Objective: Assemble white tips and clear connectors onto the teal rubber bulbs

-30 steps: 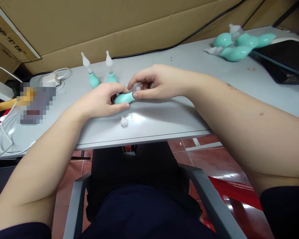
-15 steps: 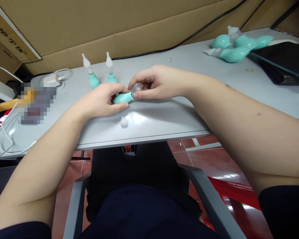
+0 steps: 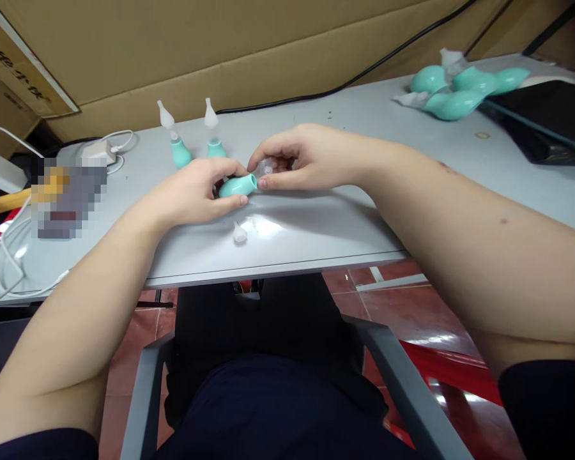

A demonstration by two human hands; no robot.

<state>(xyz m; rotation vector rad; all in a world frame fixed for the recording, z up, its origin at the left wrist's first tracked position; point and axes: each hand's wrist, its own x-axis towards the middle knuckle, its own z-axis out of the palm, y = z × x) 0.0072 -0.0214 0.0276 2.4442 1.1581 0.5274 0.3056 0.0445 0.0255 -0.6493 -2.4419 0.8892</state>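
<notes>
My left hand point(image 3: 206, 191) is closed around a teal squeeze bulb point(image 3: 237, 186), which lies on its side with its open neck pointing right. Right at that neck, the thumb of my right hand point(image 3: 287, 163) touches or nearly touches the rim. Its curled fingers hold a small clear plastic connector point(image 3: 267, 167), partly hidden by them. On the table in front of the bulb rests a loose white nozzle tip point(image 3: 239, 234). Behind my left hand stand two assembled nasal aspirators, one left point(image 3: 181, 152) and one right point(image 3: 215, 147), each with its white tip upward.
More teal aspirators point(image 3: 453, 104) lie in a pile at the back right, beside a dark flat object point(image 3: 546, 118). A white charger point(image 3: 99, 153) with cables sits at the left, near a blurred-out item point(image 3: 67, 204). A black cable point(image 3: 316, 96) runs along the cardboard wall.
Both hands keep nearly the same pose around the bulb and the connector. Only a slight shift of the camera view shows.
</notes>
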